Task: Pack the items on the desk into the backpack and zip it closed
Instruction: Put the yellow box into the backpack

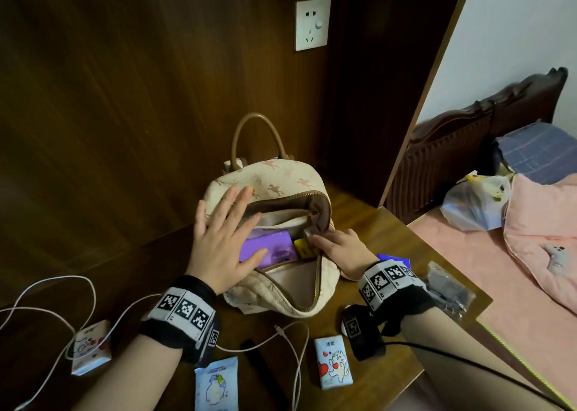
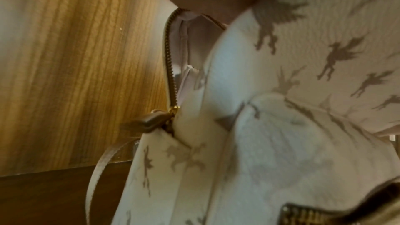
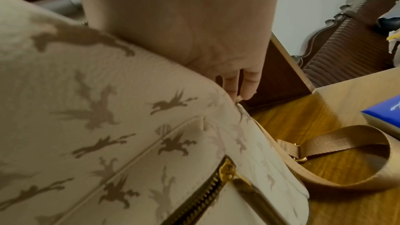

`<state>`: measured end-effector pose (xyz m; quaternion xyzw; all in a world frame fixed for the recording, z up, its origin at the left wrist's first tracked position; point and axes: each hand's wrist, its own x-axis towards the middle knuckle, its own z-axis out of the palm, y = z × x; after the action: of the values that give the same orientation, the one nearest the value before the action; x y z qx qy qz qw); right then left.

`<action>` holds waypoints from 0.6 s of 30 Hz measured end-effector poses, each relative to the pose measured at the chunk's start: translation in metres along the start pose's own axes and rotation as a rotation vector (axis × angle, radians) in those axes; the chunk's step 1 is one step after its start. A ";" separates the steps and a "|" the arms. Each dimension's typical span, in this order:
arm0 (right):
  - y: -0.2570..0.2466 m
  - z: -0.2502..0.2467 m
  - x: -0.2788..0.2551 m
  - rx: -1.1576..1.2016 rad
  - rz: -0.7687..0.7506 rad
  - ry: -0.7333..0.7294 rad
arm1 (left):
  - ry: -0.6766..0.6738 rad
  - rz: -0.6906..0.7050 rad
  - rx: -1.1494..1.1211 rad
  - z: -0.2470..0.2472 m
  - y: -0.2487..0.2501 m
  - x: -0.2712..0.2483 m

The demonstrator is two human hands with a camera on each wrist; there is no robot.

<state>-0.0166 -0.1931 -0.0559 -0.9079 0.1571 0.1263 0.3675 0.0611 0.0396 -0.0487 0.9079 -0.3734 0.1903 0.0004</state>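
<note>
A cream backpack (image 1: 281, 179) with a horse print stands open on the wooden desk (image 1: 368, 223). Inside lie a purple pack (image 1: 274, 250) and a yellow item (image 1: 302, 248). My left hand (image 1: 231, 232) rests flat on the opening's left rim, fingers spread and straight, thumb on the purple pack. At the opening's right end my right hand (image 1: 334, 245) curls its fingers (image 3: 249, 83) around the brown zipper pull (image 1: 309, 232). A cat-print tissue pack (image 1: 333, 362), a blue wipe packet (image 1: 215, 385), another tissue pack (image 1: 90, 346) and a white cable (image 1: 292, 348) lie in front.
A blue box (image 1: 395, 259) and a clear bag of dark items (image 1: 449, 285) sit by the desk's right edge. The backpack's strap (image 3: 346, 160) loops on the desk there. Wood panelling with a wall socket (image 1: 312, 25) stands behind; a bed (image 1: 515, 270) lies to the right.
</note>
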 end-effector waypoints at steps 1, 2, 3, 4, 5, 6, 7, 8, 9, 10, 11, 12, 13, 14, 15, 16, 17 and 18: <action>-0.001 -0.001 -0.003 0.097 0.017 0.011 | 0.004 -0.007 -0.008 0.001 0.000 -0.001; -0.001 -0.001 -0.005 0.153 0.017 0.022 | 0.012 -0.015 -0.018 0.001 -0.001 -0.001; -0.003 -0.002 -0.008 0.166 0.012 0.026 | 0.026 -0.024 -0.031 0.002 0.000 -0.003; -0.004 -0.002 -0.010 0.154 0.004 0.036 | 0.046 -0.038 -0.054 0.002 0.000 -0.004; -0.005 -0.002 -0.011 0.126 -0.009 0.053 | 0.073 -0.055 -0.087 0.002 0.000 -0.005; -0.007 -0.003 -0.013 0.146 -0.016 0.078 | 0.106 -0.074 -0.126 0.002 0.001 -0.007; -0.008 -0.003 -0.013 0.193 -0.020 0.088 | 0.143 -0.087 -0.161 0.001 0.001 -0.008; -0.007 -0.004 -0.014 0.228 -0.039 0.099 | 0.179 -0.091 -0.184 0.000 0.001 -0.009; -0.008 -0.004 -0.015 0.253 -0.060 0.109 | 0.206 -0.084 -0.196 0.000 0.002 -0.011; -0.009 -0.005 -0.017 0.273 -0.087 0.118 | 0.223 -0.070 -0.203 -0.002 0.002 -0.012; -0.010 -0.006 -0.020 0.293 -0.120 0.128 | 0.233 -0.058 -0.212 -0.004 0.002 -0.013; -0.011 -0.007 -0.022 0.317 -0.152 0.146 | 0.238 -0.051 -0.222 -0.005 0.002 -0.014; -0.013 -0.007 -0.023 0.336 -0.175 0.167 | 0.242 -0.050 -0.233 -0.007 0.002 -0.015; -0.015 -0.007 -0.024 0.350 -0.192 0.187 | 0.248 -0.053 -0.244 -0.008 0.003 -0.017; -0.016 -0.006 -0.024 0.363 -0.195 0.204 | 0.259 -0.060 -0.254 -0.010 0.003 -0.019; -0.018 -0.005 -0.023 0.371 -0.193 0.225 | 0.273 -0.072 -0.264 -0.010 0.004 -0.021; -0.019 -0.003 -0.022 0.378 -0.188 0.246 | 0.286 -0.087 -0.274 -0.011 0.005 -0.025; -0.020 -0.002 -0.022 0.386 -0.185 0.272 | 0.297 -0.105 -0.280 -0.013 0.007 -0.028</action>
<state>-0.0287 -0.1762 -0.0347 -0.8402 0.1428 -0.0636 0.5193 0.0336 0.0559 -0.0476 0.8793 -0.3442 0.2679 0.1913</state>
